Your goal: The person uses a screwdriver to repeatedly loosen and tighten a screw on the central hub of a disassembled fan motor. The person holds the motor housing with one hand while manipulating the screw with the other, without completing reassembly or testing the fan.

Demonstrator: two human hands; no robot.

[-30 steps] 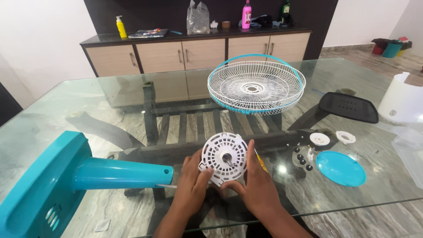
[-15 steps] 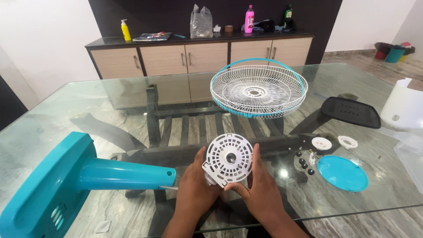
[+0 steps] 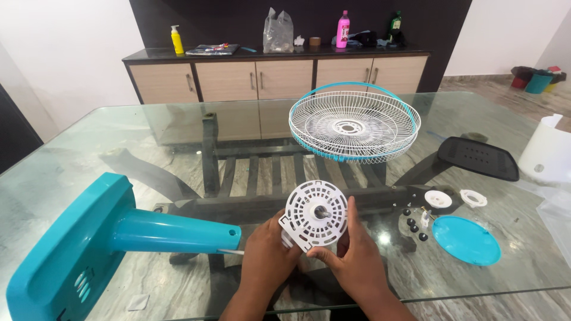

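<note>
Standing far beyond the hands, a yellow pump bottle (image 3: 176, 39), a clear plastic bag (image 3: 278, 31) and a pink bottle (image 3: 343, 29) line the sideboard. Both the left hand (image 3: 269, 257) and right hand (image 3: 355, 261) pinch a white, perforated round motor cover (image 3: 314, 215), tilted upright above the glass tabletop (image 3: 148, 142); a teal plastic stand (image 3: 101, 238) lies left, a wire grille (image 3: 354, 122) beyond.
</note>
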